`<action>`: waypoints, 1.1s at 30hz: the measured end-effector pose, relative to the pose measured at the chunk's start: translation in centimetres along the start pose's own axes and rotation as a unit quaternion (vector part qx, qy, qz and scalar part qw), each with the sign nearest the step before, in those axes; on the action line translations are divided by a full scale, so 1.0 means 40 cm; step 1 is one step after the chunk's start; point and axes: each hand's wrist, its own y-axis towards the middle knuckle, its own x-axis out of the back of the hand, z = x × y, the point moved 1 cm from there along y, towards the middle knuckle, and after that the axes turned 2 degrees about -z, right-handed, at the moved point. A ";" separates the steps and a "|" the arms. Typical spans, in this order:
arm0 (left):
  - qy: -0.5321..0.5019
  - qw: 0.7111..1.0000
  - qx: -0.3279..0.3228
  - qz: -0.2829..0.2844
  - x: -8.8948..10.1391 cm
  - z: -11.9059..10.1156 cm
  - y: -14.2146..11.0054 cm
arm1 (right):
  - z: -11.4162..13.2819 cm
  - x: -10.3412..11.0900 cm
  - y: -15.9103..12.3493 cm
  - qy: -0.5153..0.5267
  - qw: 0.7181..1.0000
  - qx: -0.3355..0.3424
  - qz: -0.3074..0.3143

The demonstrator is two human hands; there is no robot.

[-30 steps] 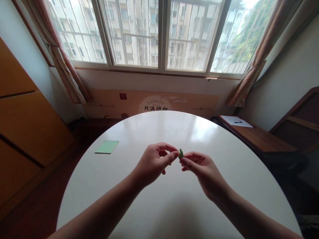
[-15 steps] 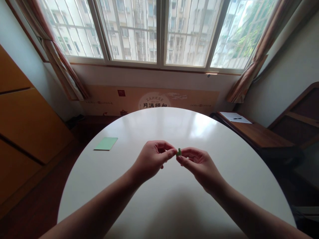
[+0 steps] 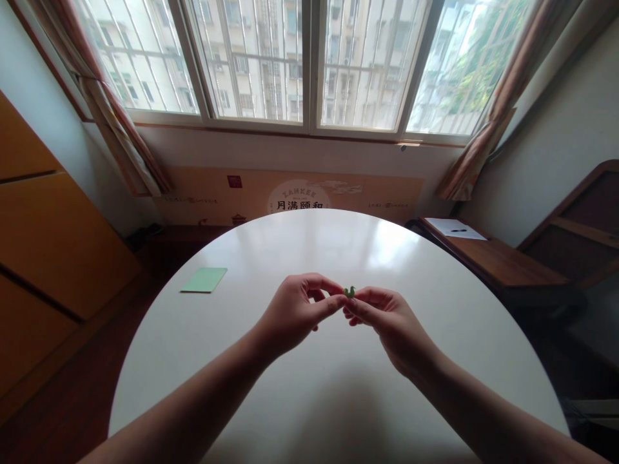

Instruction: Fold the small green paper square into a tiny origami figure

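Note:
Pinched between thumb and forefinger, a small green curled piece [image 3: 349,292] is in my right hand [image 3: 387,316]. It has two raised ends and a dip between them; its material is too small to make out. My left hand [image 3: 302,308] closes its thumb and forefinger on the left end of the same piece, so the fingertips of both hands nearly meet. Both hands are above the middle of the white round table [image 3: 271,399]. Part of the piece is hidden by the fingertips.
A light green square of paper [image 3: 204,280] lies on the table's left side. To the right, a wooden seat [image 3: 520,264] bears a white sheet [image 3: 447,227] with a dark pen [image 3: 458,231] on it. Beyond the table is a printed box panel [image 3: 193,187] beneath the window.
The green piece has turned between my fingers and now shows two raised ends. My right thumb has shifted up against it. The hands have otherwise hardly moved.

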 end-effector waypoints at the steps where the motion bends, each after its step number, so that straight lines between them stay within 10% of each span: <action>1: 0.007 1.000 -0.007 -0.007 0.001 0.000 0.000 | -0.002 0.000 0.002 0.001 1.000 -0.007 0.002; 33: 0.132 0.988 -0.081 -0.016 -0.008 -0.008 -0.003 | 0.005 0.016 0.020 -0.054 0.996 0.077 0.004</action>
